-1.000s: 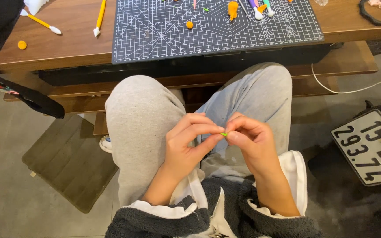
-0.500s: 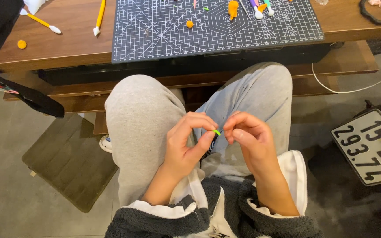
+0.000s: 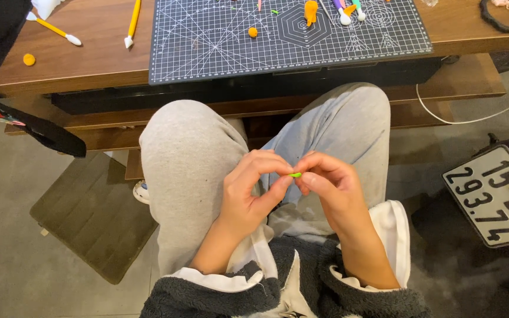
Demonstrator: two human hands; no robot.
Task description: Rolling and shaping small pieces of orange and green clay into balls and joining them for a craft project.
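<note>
My left hand [image 3: 248, 191] and my right hand [image 3: 328, 188] meet over my lap, above grey trousers. Between their fingertips sits a tiny bright green piece [image 3: 294, 175], pinched from both sides. Most of the piece is hidden by my fingers. Dark fleece sleeves with white cuffs cover my forearms.
A dark cutting mat [image 3: 284, 32] lies on the low wooden table [image 3: 89, 53], carrying small orange bits [image 3: 253, 32], an orange figure [image 3: 311, 10] and modelling tools [image 3: 343, 12]. Yellow-handled tools [image 3: 132, 20] and an orange ball [image 3: 29, 59] lie left. A white plate [image 3: 496, 194] lies right, a mat [image 3: 92, 215] left.
My hands have shifted slightly, the fingertips closing together again on the green piece after parting a little half a second ago.
</note>
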